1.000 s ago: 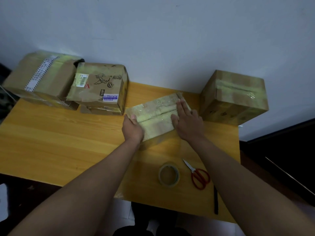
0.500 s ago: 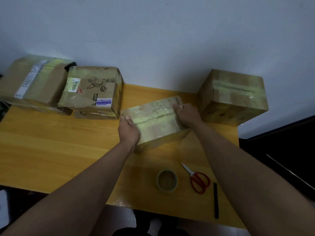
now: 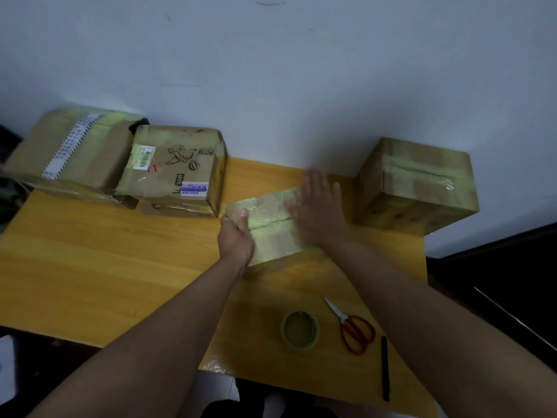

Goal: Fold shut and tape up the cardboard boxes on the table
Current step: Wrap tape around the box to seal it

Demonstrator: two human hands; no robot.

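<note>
Both bare forearms reach forward from the bottom of the view and draw toward each other near the middle. The left hand [image 3: 236, 238] is at the end of a straight wrist, back of the hand up, fingers curled downward with the thumb lying across the top and pressing flat; it grips what is under it at its left end. The right hand [image 3: 319, 206] lies further forward and to the right, palm down, fingers straight and slightly spread, pointing away from the body. It is blurred, so whether the palm presses down or hovers just above cannot be told. The two hands are near each other, not touching.
</note>
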